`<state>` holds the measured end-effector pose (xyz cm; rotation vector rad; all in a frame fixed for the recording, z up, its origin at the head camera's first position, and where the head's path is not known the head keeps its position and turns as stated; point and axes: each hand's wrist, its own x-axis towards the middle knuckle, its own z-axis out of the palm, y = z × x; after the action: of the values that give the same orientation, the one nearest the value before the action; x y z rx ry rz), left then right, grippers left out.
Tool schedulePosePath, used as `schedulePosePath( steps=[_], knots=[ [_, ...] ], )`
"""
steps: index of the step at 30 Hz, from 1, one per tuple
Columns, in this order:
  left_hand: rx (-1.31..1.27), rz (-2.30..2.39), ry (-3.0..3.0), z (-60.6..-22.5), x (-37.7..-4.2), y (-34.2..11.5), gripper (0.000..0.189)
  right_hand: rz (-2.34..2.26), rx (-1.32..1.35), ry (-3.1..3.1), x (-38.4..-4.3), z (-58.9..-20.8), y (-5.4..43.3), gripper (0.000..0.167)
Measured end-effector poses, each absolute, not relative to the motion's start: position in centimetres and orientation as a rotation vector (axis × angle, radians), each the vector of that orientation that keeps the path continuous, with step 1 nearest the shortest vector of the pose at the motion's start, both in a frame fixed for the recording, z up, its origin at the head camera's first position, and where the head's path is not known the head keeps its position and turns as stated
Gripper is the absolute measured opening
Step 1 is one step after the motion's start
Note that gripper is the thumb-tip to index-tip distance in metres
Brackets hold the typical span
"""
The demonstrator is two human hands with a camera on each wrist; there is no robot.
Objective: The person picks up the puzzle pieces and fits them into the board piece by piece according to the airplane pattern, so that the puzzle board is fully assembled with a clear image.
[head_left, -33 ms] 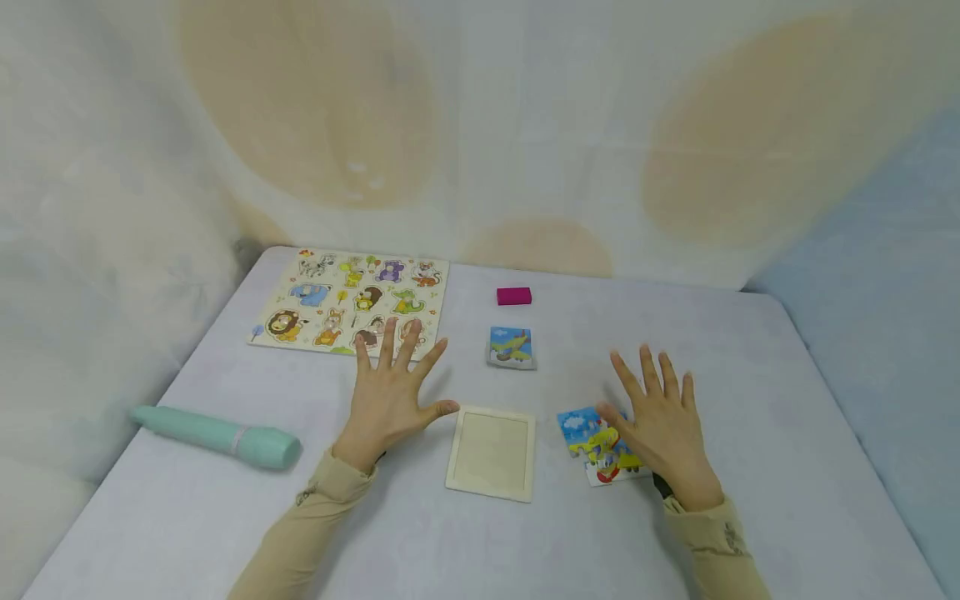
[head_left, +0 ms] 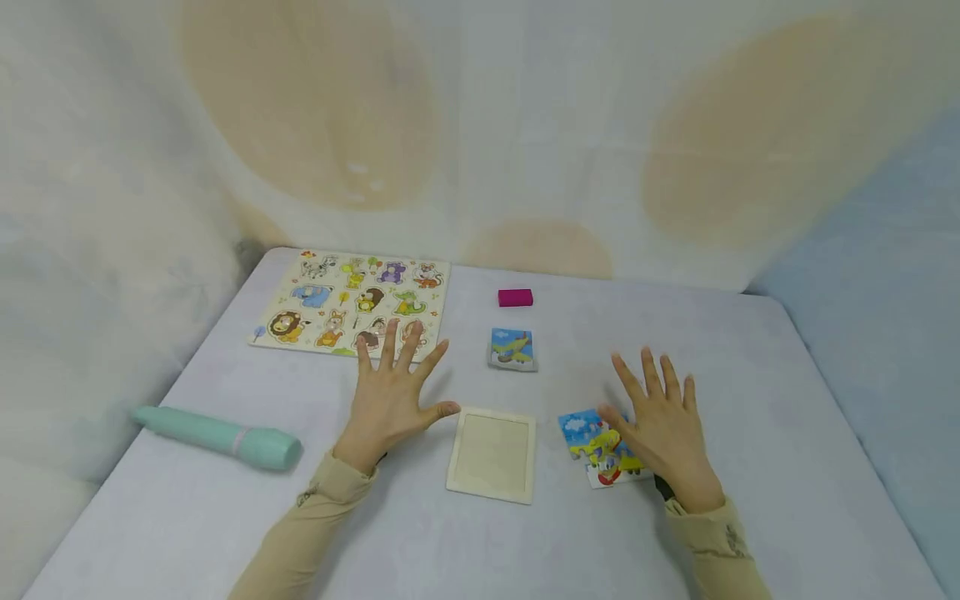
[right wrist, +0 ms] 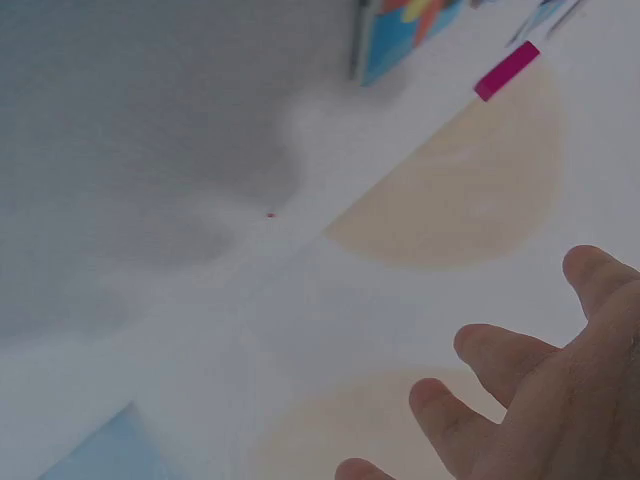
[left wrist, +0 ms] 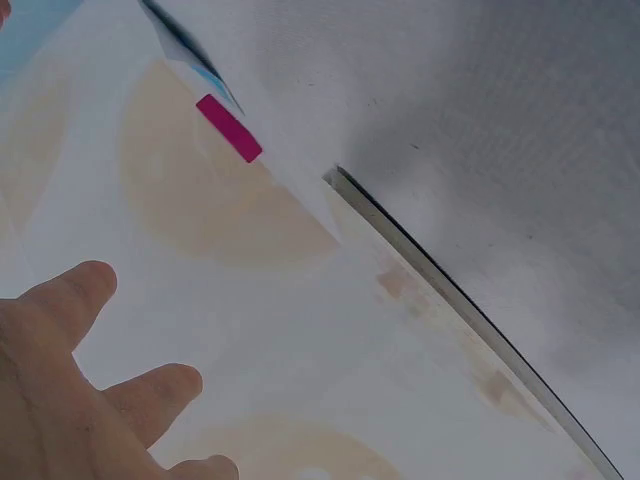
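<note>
My left hand (head_left: 386, 408) hovers palm down with its fingers spread, overlapping the near edge of an animal peg puzzle board (head_left: 307, 321) in the head view. Its thumb tip comes close to the corner of a pale square puzzle frame (head_left: 491, 454). The right hand (head_left: 666, 433), also spread and holding nothing, partly covers several loose jigsaw pieces (head_left: 576, 423) printed in blue, yellow and red. A small plane picture puzzle (head_left: 512, 348) lies between and beyond the hands. Spread fingers (left wrist: 160, 395) show in the left wrist view, and likewise fingers (right wrist: 500, 360) in the right.
A mint-green microphone-shaped thing (head_left: 217, 435) lies at the left of the white table (head_left: 600, 550). Towards the back edge rests a magenta block (head_left: 515, 297). Patterned cloth (head_left: 555, 125) hangs behind and along both sides.
</note>
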<state>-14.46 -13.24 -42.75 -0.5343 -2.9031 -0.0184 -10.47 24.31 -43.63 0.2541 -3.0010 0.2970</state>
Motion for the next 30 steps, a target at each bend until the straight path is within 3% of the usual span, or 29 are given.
schedulePosePath(
  steps=[18,30],
  knots=[
    [-0.562,-0.041,-2.933,-41.9,-14.3,-13.0,0.086,0.323,0.256,-2.991,-10.5,-43.4,24.2,0.076],
    [-0.998,-0.508,-3.189,-43.6,-13.0,-10.9,0.092,0.284,0.311,-3.084,-11.1,-43.5,21.7,0.076]
  ],
)
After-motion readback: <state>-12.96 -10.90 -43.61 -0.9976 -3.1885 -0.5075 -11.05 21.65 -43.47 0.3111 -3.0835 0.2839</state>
